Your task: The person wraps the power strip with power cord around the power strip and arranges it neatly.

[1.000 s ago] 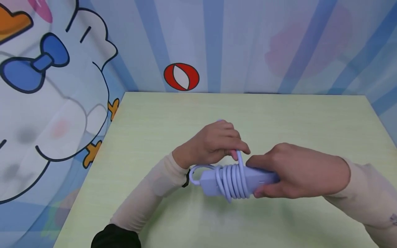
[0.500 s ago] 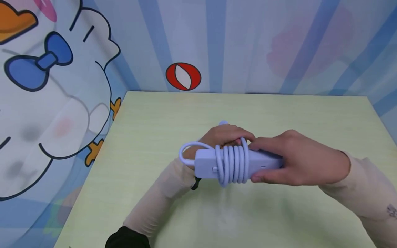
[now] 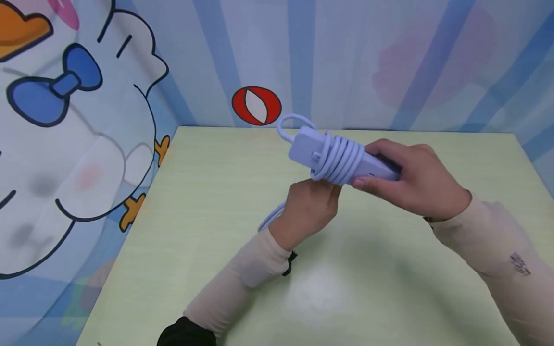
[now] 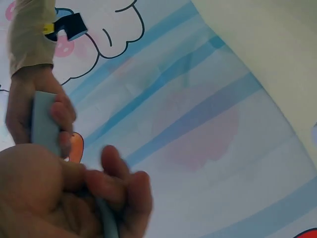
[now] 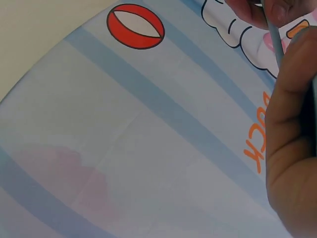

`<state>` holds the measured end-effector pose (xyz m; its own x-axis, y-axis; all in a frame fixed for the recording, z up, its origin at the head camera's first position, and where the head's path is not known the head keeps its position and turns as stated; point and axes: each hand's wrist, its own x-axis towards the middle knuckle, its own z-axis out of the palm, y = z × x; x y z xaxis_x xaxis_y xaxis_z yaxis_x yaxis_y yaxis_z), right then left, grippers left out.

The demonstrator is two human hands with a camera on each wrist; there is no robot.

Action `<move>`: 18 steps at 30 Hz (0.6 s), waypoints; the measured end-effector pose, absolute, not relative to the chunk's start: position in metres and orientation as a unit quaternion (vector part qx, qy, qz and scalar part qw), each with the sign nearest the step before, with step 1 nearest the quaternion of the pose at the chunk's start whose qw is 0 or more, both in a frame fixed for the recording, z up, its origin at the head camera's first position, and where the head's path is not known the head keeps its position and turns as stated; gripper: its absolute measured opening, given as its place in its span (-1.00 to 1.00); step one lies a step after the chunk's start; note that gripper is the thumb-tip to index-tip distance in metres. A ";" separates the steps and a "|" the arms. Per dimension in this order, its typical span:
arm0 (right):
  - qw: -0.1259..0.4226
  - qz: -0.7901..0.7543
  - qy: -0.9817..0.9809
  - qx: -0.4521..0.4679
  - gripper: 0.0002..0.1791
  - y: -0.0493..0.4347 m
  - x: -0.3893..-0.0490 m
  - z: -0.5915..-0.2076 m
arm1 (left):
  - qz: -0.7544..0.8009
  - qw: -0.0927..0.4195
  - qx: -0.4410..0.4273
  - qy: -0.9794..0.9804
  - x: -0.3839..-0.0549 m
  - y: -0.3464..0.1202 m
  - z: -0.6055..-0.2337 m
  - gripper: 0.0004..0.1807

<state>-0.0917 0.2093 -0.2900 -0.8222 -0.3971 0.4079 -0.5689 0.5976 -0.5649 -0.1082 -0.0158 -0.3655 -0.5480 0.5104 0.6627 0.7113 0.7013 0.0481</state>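
Backdrop (image 5: 138, 163) behind, wrist views reveal cord (image 4: 109, 221) seemingly pinched.

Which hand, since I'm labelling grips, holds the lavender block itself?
The right hand: it grips the lavender block beside the wound cord, whereas the left hand pinches that cord.
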 end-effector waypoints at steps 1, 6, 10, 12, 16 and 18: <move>0.125 0.359 -0.889 0.254 -0.57 0.209 -0.094 -0.292 | -0.135 0.318 -0.335 -0.876 -0.107 -0.013 -0.364 -0.80; 0.147 0.374 -0.899 0.173 -0.57 0.209 -0.103 -0.297 | -0.097 0.278 -0.276 -0.915 -0.102 -0.008 -0.358 -0.65; 0.157 0.397 -0.897 0.109 -0.59 0.219 -0.114 -0.300 | -0.093 0.228 -0.267 -0.932 -0.098 -0.014 -0.352 -0.56; 0.153 0.393 -0.903 0.086 -0.58 0.223 -0.118 -0.304 | -0.098 0.192 -0.267 -0.939 -0.096 -0.017 -0.347 -0.56; 0.145 0.353 -0.921 0.076 -0.51 0.225 -0.122 -0.313 | -0.099 0.154 -0.270 -0.945 -0.094 -0.024 -0.335 -0.59; 0.149 0.345 -0.923 0.077 -0.50 0.226 -0.122 -0.315 | -0.092 0.156 -0.273 -0.945 -0.093 -0.027 -0.330 -0.62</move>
